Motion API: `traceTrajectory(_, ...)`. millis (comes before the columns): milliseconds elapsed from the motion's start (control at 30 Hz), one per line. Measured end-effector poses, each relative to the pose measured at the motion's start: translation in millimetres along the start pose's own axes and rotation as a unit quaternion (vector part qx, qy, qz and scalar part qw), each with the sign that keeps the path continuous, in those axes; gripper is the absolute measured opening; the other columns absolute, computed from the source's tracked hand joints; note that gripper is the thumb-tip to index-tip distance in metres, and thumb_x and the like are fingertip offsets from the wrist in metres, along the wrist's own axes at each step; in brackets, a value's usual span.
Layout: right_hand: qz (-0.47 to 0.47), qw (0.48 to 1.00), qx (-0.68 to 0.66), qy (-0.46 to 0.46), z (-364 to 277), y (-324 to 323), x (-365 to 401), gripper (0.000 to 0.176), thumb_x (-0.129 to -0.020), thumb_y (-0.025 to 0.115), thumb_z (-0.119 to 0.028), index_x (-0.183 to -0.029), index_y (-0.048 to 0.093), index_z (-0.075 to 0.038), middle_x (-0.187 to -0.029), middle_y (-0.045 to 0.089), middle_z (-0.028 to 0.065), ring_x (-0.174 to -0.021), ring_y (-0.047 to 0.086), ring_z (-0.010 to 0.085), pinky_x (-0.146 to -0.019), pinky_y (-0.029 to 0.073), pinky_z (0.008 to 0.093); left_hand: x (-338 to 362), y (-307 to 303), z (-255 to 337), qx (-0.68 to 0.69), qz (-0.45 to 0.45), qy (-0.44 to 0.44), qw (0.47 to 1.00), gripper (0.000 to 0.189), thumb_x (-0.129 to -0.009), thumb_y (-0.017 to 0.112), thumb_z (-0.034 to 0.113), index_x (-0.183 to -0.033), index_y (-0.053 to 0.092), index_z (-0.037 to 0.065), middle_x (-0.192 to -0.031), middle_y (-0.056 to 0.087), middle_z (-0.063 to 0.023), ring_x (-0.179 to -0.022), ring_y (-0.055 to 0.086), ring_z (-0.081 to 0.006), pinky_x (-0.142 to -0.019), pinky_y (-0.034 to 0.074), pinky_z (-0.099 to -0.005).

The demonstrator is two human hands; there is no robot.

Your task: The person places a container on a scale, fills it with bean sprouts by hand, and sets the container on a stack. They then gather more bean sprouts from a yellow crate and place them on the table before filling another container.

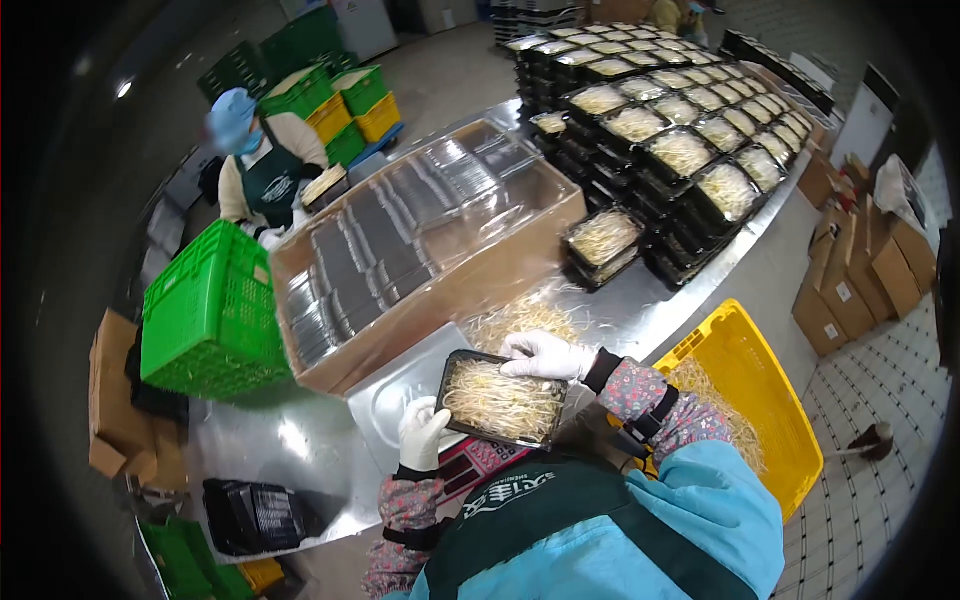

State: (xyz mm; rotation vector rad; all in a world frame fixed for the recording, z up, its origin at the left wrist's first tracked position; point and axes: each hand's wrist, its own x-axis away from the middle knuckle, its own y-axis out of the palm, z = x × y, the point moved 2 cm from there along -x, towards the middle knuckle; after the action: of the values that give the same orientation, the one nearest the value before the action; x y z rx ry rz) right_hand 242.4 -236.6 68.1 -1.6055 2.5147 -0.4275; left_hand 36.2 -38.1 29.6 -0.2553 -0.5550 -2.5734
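A black plastic tray of bean sprouts [503,402] is held over the steel table, slightly tilted. My left hand [422,434], in a white glove, grips its left edge with the thumb on the rim. My right hand [545,357], also gloved, is closed at the tray's upper right edge, its fingertips over the rim by the sprouts. Beneath the tray is a scale with a red keypad [478,462] and a metal plate [385,410], partly hidden. Loose bean sprouts [520,322] lie in a pile just beyond the tray.
A cardboard box [480,265] of stacked plastic trays stands ahead, beside a green crate [205,300]. Filled sprout trays [680,152] are piled high at right. A yellow crate [760,375] of sprouts is at my right. A co-worker [275,170] holds a tray across the table.
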Motion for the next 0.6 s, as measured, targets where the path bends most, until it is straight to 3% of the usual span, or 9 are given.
traceTrajectory(67, 0.094, 0.982, -0.16, -0.016, 14.3, -24.8, 7.7, 0.017, -0.083, 0.074, -0.017, -0.09, 0.063, -0.007, -0.069, 0.054, -0.0047, -0.064, 0.048, 0.0051, -0.059, 0.04, 0.0239, -4.7, 12.8, 5.6, 0.035, -0.038, 0.058, 0.997, 0.046, -0.089, 0.06, -0.006, -0.133, 0.046, -0.003, -0.102, 0.063, -0.0098, -0.089, 0.066, -0.0181, -0.079, 0.057, -0.0311)
traceTrajectory(133, 0.292, 0.936, -0.182, -0.076, 29.5, -70.5, 12.2, 0.015, -0.084, 0.073, -0.009, -0.092, 0.062, -0.005, -0.075, 0.061, -0.0025, -0.067, 0.055, 0.0055, -0.063, 0.046, 0.0223, -7.6, 15.0, 10.7, 0.018, -0.042, 0.06, 0.997, 0.04, -0.092, 0.058, -0.001, -0.131, 0.048, -0.005, -0.099, 0.064, -0.0104, -0.085, 0.067, -0.0204, -0.08, 0.057, -0.0335)
traceTrajectory(200, 0.513, 0.837, -0.153, -0.11, 58.5, -125.6, 14.0, 0.019, -0.085, 0.071, -0.007, -0.098, 0.059, -0.003, -0.084, 0.063, 0.0011, -0.075, 0.057, 0.0064, -0.069, 0.047, 0.0222, -10.3, 11.8, 9.5, -0.007, -0.024, 0.051, 0.998, 0.035, -0.095, 0.056, 0.003, -0.128, 0.051, -0.005, -0.097, 0.064, -0.0106, -0.083, 0.067, -0.0212, -0.079, 0.057, -0.0342)
traceTrajectory(267, 0.629, 0.747, -0.157, -0.147, 97.6, -179.6, 8.9, 0.018, -0.085, 0.07, -0.007, -0.095, 0.055, -0.005, -0.081, 0.059, -0.0008, -0.076, 0.055, 0.0056, -0.071, 0.046, 0.023, -11.2, 16.2, 8.3, -0.019, -0.011, 0.05, 0.998, 0.03, -0.097, 0.055, 0.006, -0.125, 0.054, -0.004, -0.095, 0.064, -0.0109, -0.081, 0.068, -0.0218, -0.079, 0.057, -0.0345)
traceTrajectory(300, 0.662, 0.716, -0.169, -0.144, 128.1, -204.0, 0.1, 0.023, -0.083, 0.072, -0.01, -0.092, 0.051, -0.007, -0.078, 0.056, -0.0004, -0.068, 0.055, 0.0073, -0.061, 0.047, 0.0231, -10.1, 20.7, 8.8, -0.019, -0.009, 0.055, 0.998, 0.028, -0.097, 0.054, 0.007, -0.123, 0.056, -0.004, -0.094, 0.064, -0.0111, -0.08, 0.068, -0.0221, -0.079, 0.057, -0.0344)
traceTrajectory(333, 0.653, 0.727, -0.214, 0.002, 140.8, -217.0, 4.4, 0.03, -0.082, 0.073, -0.012, -0.092, 0.046, -0.009, -0.074, 0.053, 0.0015, -0.054, 0.052, 0.0109, -0.045, 0.047, 0.0268, -9.6, 24.2, 9.3, -0.019, -0.007, 0.06, 0.998, 0.027, -0.098, 0.053, 0.008, -0.122, 0.057, -0.004, -0.093, 0.065, -0.0113, -0.079, 0.068, -0.0223, -0.079, 0.057, -0.0343)
traceTrajectory(400, 0.698, 0.684, -0.196, 0.08, 168.2, -224.6, 2.6, 0.034, -0.081, 0.074, -0.014, -0.093, 0.042, -0.011, -0.071, 0.05, 0.0035, -0.043, 0.049, 0.014, -0.033, 0.043, 0.0312, -7.8, 25.5, 8.0, -0.027, 0.0, 0.065, 0.998, 0.025, -0.098, 0.052, 0.008, -0.12, 0.058, -0.003, -0.093, 0.065, -0.0113, -0.079, 0.067, -0.0222, -0.078, 0.057, -0.0341)
traceTrajectory(500, 0.694, 0.683, -0.223, 0.048, 181.8, -233.6, -0.7, 0.034, -0.084, 0.073, -0.02, -0.091, 0.041, -0.012, -0.069, 0.051, 0.0054, -0.041, 0.05, 0.0153, -0.033, 0.047, 0.0329, -9.6, 18.8, 1.0, -0.019, 0.017, 0.075, 0.997, 0.024, -0.098, 0.052, 0.009, -0.118, 0.06, -0.003, -0.093, 0.065, -0.0114, -0.078, 0.067, -0.0219, -0.075, 0.057, -0.0335)
traceTrajectory(600, 0.625, 0.708, -0.307, 0.121, 142.7, -210.7, 19.6, 0.036, -0.087, 0.073, -0.032, -0.086, 0.044, -0.012, -0.057, 0.049, 0.0012, -0.04, 0.049, 0.0136, -0.032, 0.043, 0.033, 0.4, -12.9, 2.7, -0.057, 0.1, 0.071, 0.991, 0.025, -0.097, 0.053, 0.011, -0.117, 0.061, -0.002, -0.091, 0.065, -0.011, -0.076, 0.066, -0.0211, -0.071, 0.055, -0.0321)
